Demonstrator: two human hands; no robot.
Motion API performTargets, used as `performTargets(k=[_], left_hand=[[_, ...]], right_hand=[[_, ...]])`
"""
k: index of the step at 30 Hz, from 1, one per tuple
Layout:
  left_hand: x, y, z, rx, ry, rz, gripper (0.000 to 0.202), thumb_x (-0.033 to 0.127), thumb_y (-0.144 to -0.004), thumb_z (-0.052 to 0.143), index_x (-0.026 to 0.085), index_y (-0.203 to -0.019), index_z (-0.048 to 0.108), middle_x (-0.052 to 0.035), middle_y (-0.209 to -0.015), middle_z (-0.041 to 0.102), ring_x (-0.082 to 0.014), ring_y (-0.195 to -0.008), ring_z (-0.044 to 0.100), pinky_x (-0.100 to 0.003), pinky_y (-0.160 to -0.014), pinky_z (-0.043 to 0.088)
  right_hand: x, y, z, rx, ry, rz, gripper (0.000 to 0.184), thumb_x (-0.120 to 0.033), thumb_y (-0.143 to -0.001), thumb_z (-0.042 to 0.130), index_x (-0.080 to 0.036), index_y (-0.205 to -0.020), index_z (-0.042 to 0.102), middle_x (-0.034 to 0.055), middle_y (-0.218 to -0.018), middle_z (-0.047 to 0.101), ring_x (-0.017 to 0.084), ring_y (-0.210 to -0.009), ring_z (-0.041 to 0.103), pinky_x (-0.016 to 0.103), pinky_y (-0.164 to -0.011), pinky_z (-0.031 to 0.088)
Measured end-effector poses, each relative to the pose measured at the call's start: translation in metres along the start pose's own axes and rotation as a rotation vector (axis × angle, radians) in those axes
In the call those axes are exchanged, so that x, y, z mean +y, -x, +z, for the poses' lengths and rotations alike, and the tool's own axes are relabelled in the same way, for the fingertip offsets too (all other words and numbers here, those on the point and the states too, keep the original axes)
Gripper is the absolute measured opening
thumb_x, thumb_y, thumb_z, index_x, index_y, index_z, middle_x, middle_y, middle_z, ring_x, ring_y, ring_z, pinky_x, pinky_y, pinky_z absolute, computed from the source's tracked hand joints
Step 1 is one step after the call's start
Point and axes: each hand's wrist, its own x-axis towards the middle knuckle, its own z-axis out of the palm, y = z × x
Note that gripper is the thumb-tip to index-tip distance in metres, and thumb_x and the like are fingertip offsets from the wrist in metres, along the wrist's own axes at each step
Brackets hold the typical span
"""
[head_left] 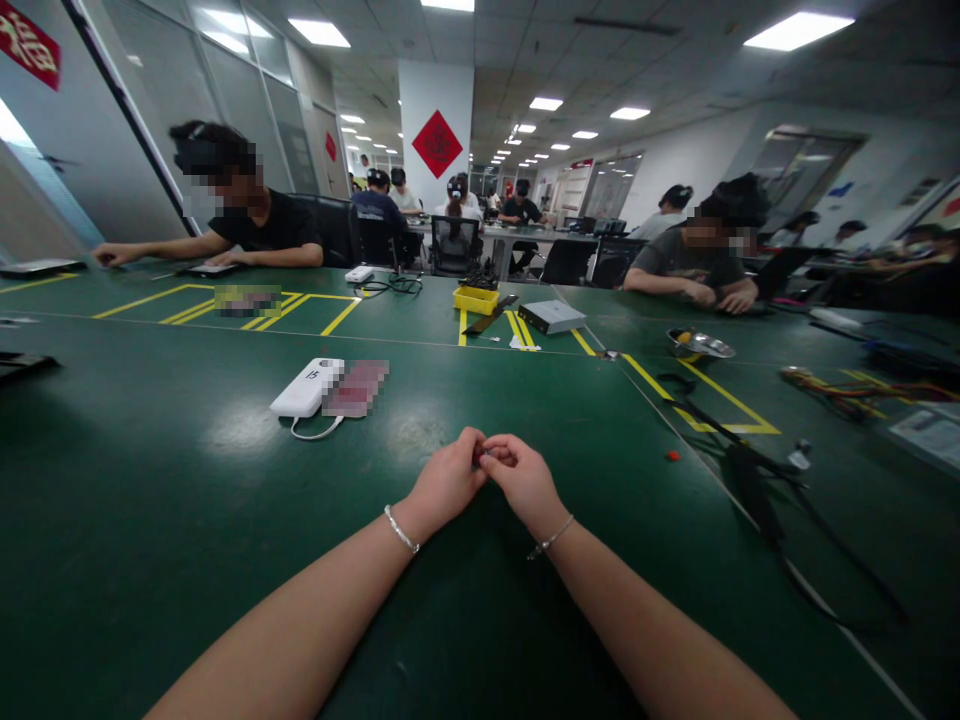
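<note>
Over the green table, my left hand and my right hand meet at the fingertips. The fingers of both are closed in a pinch around something tiny. A bit of red or dark colour shows between them, too small to name and mostly covered by the fingers. A silvery bracelet circles each wrist. To the right on the tabletop lies a small orange-red piece, apart from my hands.
A white power bank is cabled to a blurred phone ahead on the left. Further off are a yellow bin, a grey box and a metal dish. Black cables run along the right. Several people sit beyond.
</note>
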Motion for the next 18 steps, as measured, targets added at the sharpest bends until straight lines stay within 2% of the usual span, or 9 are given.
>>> performTargets(k=[2,4,6,8,9,11,13,16,18], left_hand=[[-0.002,-0.001,0.001,0.022,0.029,0.004,0.017,0.019,-0.076,0.047,0.021,-0.092,0.046,-0.0013,-0.079,0.060,-0.0164,-0.073,0.059,-0.027,-0.064,0.043],[-0.005,-0.002,0.002,0.036,0.128,-0.009,0.014,0.024,-0.078,0.047,0.021,-0.092,0.047,-0.0008,-0.077,0.061,-0.0155,-0.072,0.060,-0.026,-0.064,0.044],[-0.009,-0.004,0.003,0.027,0.276,-0.048,0.017,0.030,-0.079,0.046,0.020,-0.093,0.046,-0.0006,-0.076,0.062,-0.0139,-0.069,0.061,-0.026,-0.063,0.045],[-0.012,-0.005,0.003,0.020,0.385,-0.084,0.020,0.034,-0.080,0.044,0.020,-0.095,0.045,-0.0019,-0.081,0.063,-0.0129,-0.069,0.062,-0.025,-0.063,0.046],[-0.013,-0.006,0.003,0.027,0.409,-0.094,0.022,0.035,-0.081,0.043,0.019,-0.096,0.045,-0.0025,-0.083,0.063,-0.0126,-0.069,0.062,-0.026,-0.064,0.047],[-0.014,-0.006,0.003,0.051,0.407,-0.092,0.024,0.035,-0.081,0.043,0.019,-0.098,0.045,-0.0034,-0.086,0.064,-0.0126,-0.071,0.062,-0.027,-0.067,0.047],[-0.014,-0.006,0.003,0.070,0.385,-0.078,0.024,0.032,-0.081,0.044,0.019,-0.101,0.044,-0.0036,-0.089,0.064,-0.0126,-0.073,0.061,-0.028,-0.070,0.047],[-0.015,-0.006,0.004,0.085,0.391,-0.076,0.024,0.022,-0.080,0.044,0.019,-0.104,0.041,-0.0044,-0.094,0.063,-0.0129,-0.080,0.061,-0.029,-0.074,0.047],[-0.015,-0.006,0.005,0.095,0.410,-0.091,0.024,0.018,-0.079,0.044,0.019,-0.102,0.039,-0.0051,-0.096,0.063,-0.0134,-0.082,0.061,-0.029,-0.074,0.047]], right_hand=[[-0.001,-0.001,-0.002,-0.009,0.023,-0.034,0.013,-0.025,-0.064,0.057,-0.021,-0.077,0.057,-0.0008,-0.069,0.060,0.013,-0.064,0.055,0.029,-0.065,0.043],[-0.002,-0.006,-0.016,-0.009,0.111,-0.064,0.018,-0.029,-0.069,0.053,-0.021,-0.085,0.058,0.0013,-0.075,0.060,0.014,-0.068,0.055,0.030,-0.067,0.043],[-0.002,-0.013,-0.042,0.061,0.339,-0.109,0.028,-0.032,-0.072,0.048,-0.020,-0.097,0.056,0.0047,-0.086,0.060,0.017,-0.077,0.055,0.032,-0.073,0.042],[0.000,-0.019,-0.080,0.209,0.695,-0.150,0.037,-0.031,-0.072,0.048,-0.020,-0.107,0.053,0.0086,-0.102,0.056,0.021,-0.095,0.050,0.036,-0.084,0.037],[0.003,-0.022,-0.102,0.314,0.893,-0.135,0.041,-0.030,-0.071,0.049,-0.019,-0.110,0.051,0.0107,-0.112,0.051,0.025,-0.106,0.043,0.039,-0.090,0.031],[0.012,-0.024,-0.147,0.545,1.170,0.028,0.046,-0.029,-0.073,0.045,-0.015,-0.118,0.045,0.0157,-0.123,0.040,0.030,-0.116,0.031,0.045,-0.094,0.024],[0.024,-0.023,-0.183,0.628,1.259,0.296,0.049,-0.031,-0.076,0.039,-0.012,-0.121,0.042,0.0205,-0.124,0.038,0.034,-0.116,0.031,0.048,-0.090,0.028],[0.040,-0.021,-0.215,0.583,1.245,0.542,0.046,-0.028,-0.075,0.036,-0.013,-0.117,0.048,0.0222,-0.118,0.043,0.035,-0.109,0.040,0.047,-0.080,0.037],[0.046,-0.020,-0.223,0.535,1.217,0.565,0.040,-0.024,-0.072,0.038,-0.013,-0.107,0.056,0.0222,-0.111,0.049,0.035,-0.104,0.044,0.046,-0.076,0.040]])
